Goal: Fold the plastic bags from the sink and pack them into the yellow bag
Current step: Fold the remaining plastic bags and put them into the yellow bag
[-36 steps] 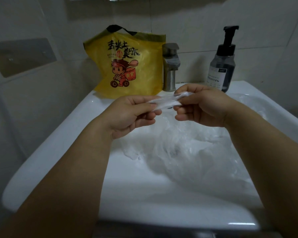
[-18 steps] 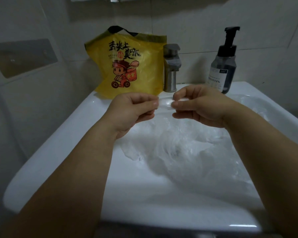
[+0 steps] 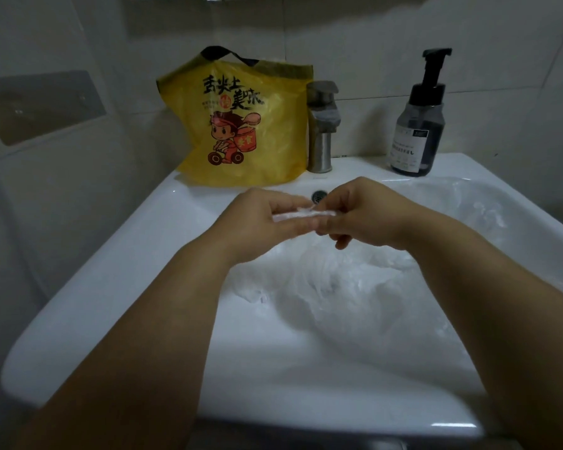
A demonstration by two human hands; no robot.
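A small folded strip of clear plastic bag (image 3: 301, 215) is held over the sink between both hands. My left hand (image 3: 267, 222) pinches its left end with thumb and fingers. My right hand (image 3: 361, 212) pinches the right end, fingers curled. Below them a heap of crumpled clear plastic bags (image 3: 355, 287) fills the white sink (image 3: 137, 254). The yellow bag (image 3: 244, 121) with a cartoon print and black handle stands upright on the sink's back left ledge, against the wall.
A steel tap (image 3: 320, 125) stands right of the yellow bag. A dark pump bottle (image 3: 418, 125) sits on the back right ledge. The overflow hole (image 3: 319, 195) shows just behind my hands. Tiled walls close in on the left and behind.
My hands have come closer together and the plastic piece between them is now a shorter, thicker strip. The camera has tilted slightly, so the hands sit lower toward the basin.
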